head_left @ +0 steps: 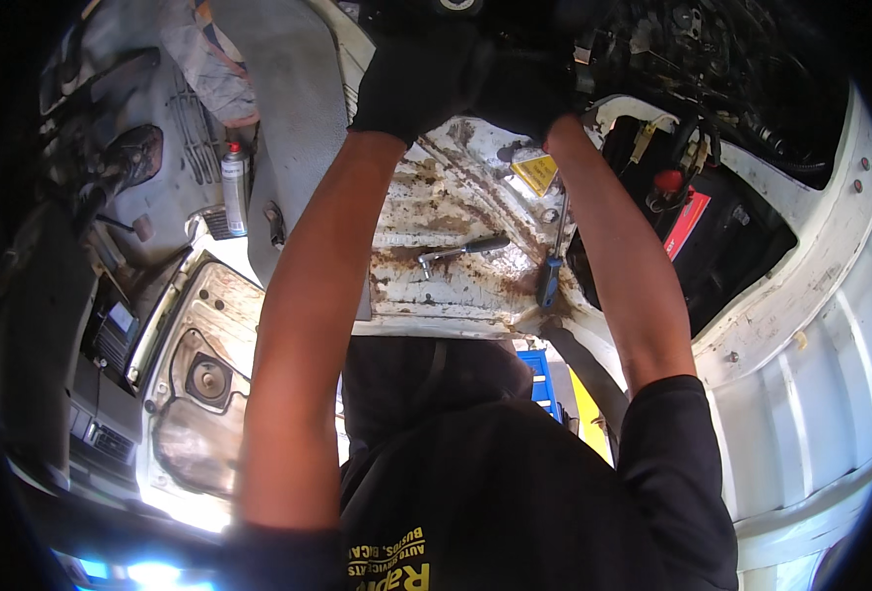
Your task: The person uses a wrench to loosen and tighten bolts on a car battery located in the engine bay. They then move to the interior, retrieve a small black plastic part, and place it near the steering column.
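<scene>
Both my arms reach to the top of the head view. My left hand (411, 84) and my right hand (526, 97), in black gloves, are close together against dark engine parts. Their fingers blend into the shadow, so what they touch or hold is hidden. Below them is a rusty, off-white metal panel (426, 212). A ratchet (467, 250) with a dark grip lies on it. To its right, near my right forearm, rests a screwdriver (550, 284) with a blue handle. A yellow triangular label (534, 174) sits by my right wrist.
On the right a car battery (731, 222) with a red terminal cover sits in an opening of the white body. A spray can (234, 189) with a red cap stands at the left. The open door (194, 345) with its round speaker is lower left.
</scene>
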Action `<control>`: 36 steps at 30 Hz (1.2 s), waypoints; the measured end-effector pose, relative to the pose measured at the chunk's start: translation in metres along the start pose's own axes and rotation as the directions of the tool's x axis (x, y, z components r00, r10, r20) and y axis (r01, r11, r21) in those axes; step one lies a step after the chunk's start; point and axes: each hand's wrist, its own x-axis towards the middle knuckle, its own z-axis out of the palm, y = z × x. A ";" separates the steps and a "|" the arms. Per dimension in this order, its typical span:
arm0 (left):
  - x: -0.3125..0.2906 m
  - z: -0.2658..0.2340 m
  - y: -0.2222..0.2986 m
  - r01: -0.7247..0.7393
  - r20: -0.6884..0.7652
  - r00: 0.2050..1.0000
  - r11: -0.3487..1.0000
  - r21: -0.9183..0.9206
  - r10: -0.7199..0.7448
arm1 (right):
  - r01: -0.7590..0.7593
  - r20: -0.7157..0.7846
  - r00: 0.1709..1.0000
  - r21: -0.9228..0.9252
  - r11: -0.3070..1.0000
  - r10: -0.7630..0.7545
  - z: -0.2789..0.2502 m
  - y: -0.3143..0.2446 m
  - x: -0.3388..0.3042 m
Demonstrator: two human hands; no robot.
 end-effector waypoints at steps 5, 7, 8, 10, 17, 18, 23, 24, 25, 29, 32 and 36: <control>0.004 -0.001 0.002 0.027 -0.026 0.999 0.993 -0.112 -0.030 | -0.009 0.023 1.000 0.102 0.995 0.006 0.002 0.005 -0.007; 0.003 -0.002 0.001 0.020 0.009 1.000 0.993 -0.113 -0.019 | -0.017 0.024 1.000 0.133 0.991 0.014 0.003 0.005 -0.010; 0.003 -0.002 0.001 0.020 0.000 1.000 0.992 -0.121 -0.020 | -0.019 0.025 1.000 0.145 0.989 0.016 0.003 0.006 -0.011; 0.004 -0.003 0.002 0.020 -0.016 1.000 0.990 -0.136 -0.023 | -0.023 0.027 0.999 0.169 0.985 0.019 0.003 0.007 -0.011; 0.004 -0.003 0.004 0.025 -0.028 0.999 0.990 -0.136 -0.029 | 0.079 0.036 0.996 -0.070 0.994 -0.077 -0.005 -0.002 -0.012; 0.002 -0.003 0.004 0.043 -0.023 0.999 0.992 -0.119 -0.046 | -0.001 0.053 0.999 -0.215 0.977 0.013 -0.013 -0.016 -0.011; -0.002 0.003 -0.006 -0.049 -0.219 0.974 0.998 0.048 0.059 | -0.295 -0.340 0.919 -0.263 0.918 0.198 -0.044 -0.061 -0.025; 0.001 0.001 -0.002 -0.040 -0.210 0.975 0.987 0.153 0.072 | -0.270 -0.341 0.922 -0.226 0.936 0.183 -0.044 -0.058 -0.028; 0.002 0.001 -0.001 -0.033 -0.207 0.974 0.965 0.261 0.089 | -0.237 -0.347 0.924 -0.194 0.952 0.159 -0.045 -0.048 -0.024; -0.015 0.009 -0.006 0.003 0.113 0.993 0.982 0.191 -0.025 | -0.210 -0.283 0.952 -0.336 0.918 0.114 -0.031 0.015 -0.012; -0.021 0.016 -0.009 0.014 0.176 0.982 0.961 0.276 -0.065 | -0.321 -0.193 0.946 -0.451 0.833 0.260 -0.038 0.012 -0.012; -0.046 0.045 -0.028 -0.200 0.021 0.967 0.705 0.680 0.255 | -0.196 -0.178 0.970 -0.153 0.969 0.168 -0.080 0.004 -0.052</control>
